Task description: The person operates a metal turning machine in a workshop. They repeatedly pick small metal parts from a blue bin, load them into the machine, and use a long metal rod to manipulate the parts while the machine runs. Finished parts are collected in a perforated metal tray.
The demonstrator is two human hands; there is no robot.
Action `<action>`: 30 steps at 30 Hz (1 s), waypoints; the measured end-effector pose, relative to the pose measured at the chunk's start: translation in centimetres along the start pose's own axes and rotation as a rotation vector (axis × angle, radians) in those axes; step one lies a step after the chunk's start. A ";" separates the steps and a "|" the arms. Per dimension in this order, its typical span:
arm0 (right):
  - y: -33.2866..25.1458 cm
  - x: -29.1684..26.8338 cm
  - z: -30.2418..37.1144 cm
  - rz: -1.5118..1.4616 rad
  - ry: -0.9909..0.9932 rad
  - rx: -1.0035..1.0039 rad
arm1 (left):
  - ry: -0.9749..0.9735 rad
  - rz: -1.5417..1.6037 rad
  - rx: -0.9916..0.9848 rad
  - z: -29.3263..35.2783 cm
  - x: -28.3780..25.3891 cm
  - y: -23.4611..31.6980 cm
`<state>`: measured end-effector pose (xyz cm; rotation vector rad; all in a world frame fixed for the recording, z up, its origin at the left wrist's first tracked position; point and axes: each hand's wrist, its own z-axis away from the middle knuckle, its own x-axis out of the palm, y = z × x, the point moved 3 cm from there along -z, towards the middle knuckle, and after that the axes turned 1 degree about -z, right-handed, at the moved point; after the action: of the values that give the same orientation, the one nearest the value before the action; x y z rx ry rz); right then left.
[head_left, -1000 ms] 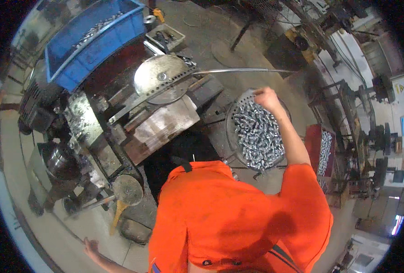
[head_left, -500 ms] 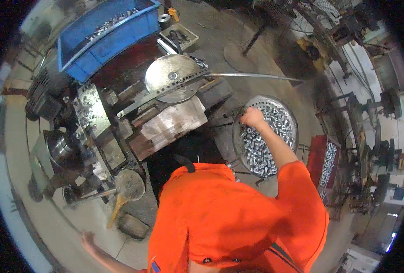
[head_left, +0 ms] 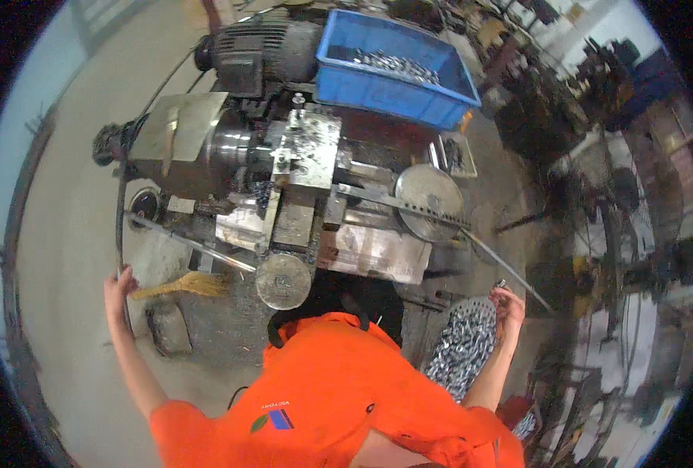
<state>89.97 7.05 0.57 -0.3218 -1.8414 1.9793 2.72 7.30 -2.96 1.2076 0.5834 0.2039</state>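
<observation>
My left hand (head_left: 118, 290) is closed round a long dark rod (head_left: 120, 210) that runs up along the left side of a lathe (head_left: 307, 152). At the right, my right hand (head_left: 508, 310) is raised beside the rim of a round perforated pan heaped with small metal sleeves (head_left: 463, 343). A small metal piece (head_left: 501, 284) shows at its fingertips; its exact shape is too small to tell. Between my arms, a round metal disc (head_left: 283, 281) sits at the front of the lathe, with a long bright bar (head_left: 194, 243) to its left.
A blue crate (head_left: 401, 97) with small metal parts stands behind the lathe, next to a motor (head_left: 264, 54). A perforated strip (head_left: 385, 201) crosses a larger disc (head_left: 432, 187), with a thin rod (head_left: 510, 269) jutting right. A straw brush (head_left: 190, 285) lies at the left.
My view has swung left. My left hand has come up from low at the left and taken hold of the dark rod. My right hand has lifted out of the metal sleeves with a small piece.
</observation>
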 end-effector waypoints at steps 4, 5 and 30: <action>-3.5 10.8 -3.3 0.507 -0.248 -0.268 | 0.025 -0.044 0.001 0.9 0.3 1.0; -4.0 14.1 -4.2 0.563 -0.350 -0.354 | 0.028 -0.077 0.022 0.8 0.2 0.8; -0.9 59.2 -3.8 1.047 -1.034 -0.683 | 0.358 -0.969 0.062 9.0 0.0 1.9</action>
<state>39.24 37.04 7.64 -0.6249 -3.5921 2.2034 7.74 0.62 0.82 0.8321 1.4252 -0.4326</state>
